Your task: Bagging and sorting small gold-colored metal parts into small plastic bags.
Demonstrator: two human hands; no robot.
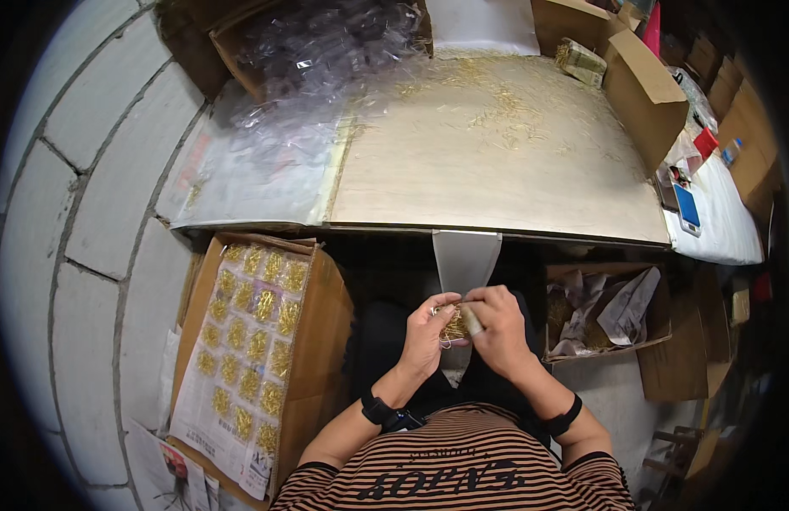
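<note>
My left hand (424, 334) is curled, thumb and fingers closed on a bundle of thin gold-coloured pieces (451, 327). My right hand (500, 325) is bent inward with its fingers folded against the bundle's right side; I cannot tell whether these fingertips pinch it. The bundle is located between my two hands, above my lap, on the near side of the table's front edge. A pale film edge shows beneath it.

The worktable (497, 194) ends in a straight front edge beyond my hands. From that edge a white chute (467, 257) extends down toward me, its lower end behind my fingers. Loose gold pieces (505, 106) lie scattered over the far half of the tabletop, with a heap of clear bags (326, 51) at the far left.

Lateral limits: on my left, a cardboard box (316, 349) carries rows of small filled bags (257, 345), its right wall well apart from my left hand. On my right, a shallower open box (609, 347) holds crumpled paper, its left wall near my right forearm. Between these walls, both elbows have room outward. A phone (686, 207) rests beyond the table's right edge.
</note>
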